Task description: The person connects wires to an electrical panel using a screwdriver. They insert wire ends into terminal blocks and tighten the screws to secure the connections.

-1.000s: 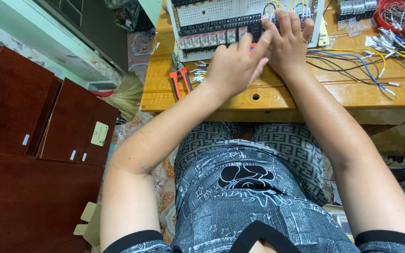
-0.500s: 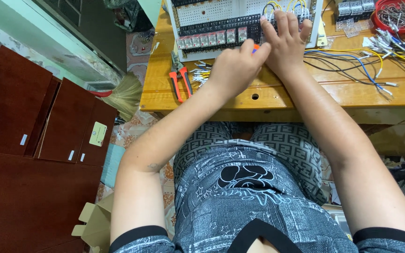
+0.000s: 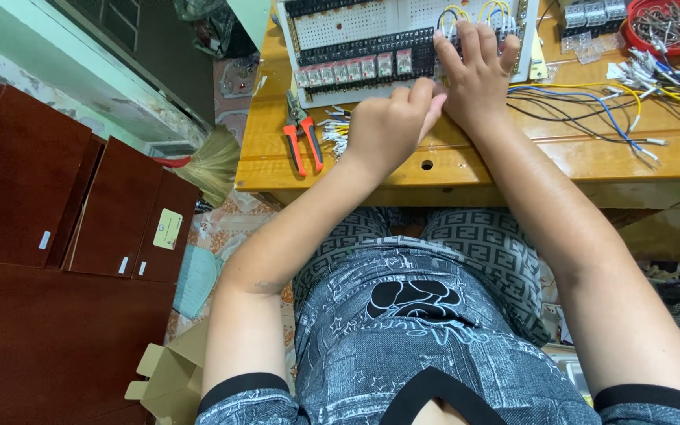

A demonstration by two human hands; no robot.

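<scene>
Two hands: both at the near edge of the white panel [image 3: 403,39], side by side, close together.
Left hand [image 3: 391,126]: curled loosely, fingertips pinched near the panel's row of small relays [image 3: 356,69]; whether it grips anything, cannot tell.
Right hand [image 3: 478,75]: fingers spread flat, pressing on the panel's dark terminal strip below the yellow wire loops [image 3: 474,12].
Panel: lies on the wooden table [image 3: 513,157], at its far side.
Pliers [image 3: 302,134]: red-handled, left of the panel's near corner, beside loose wire ends [image 3: 334,130].
Wires [image 3: 592,106]: blue, black, yellow, strewn right of the panel.
Red bowl [image 3: 667,24]: far right of the panel.
</scene>
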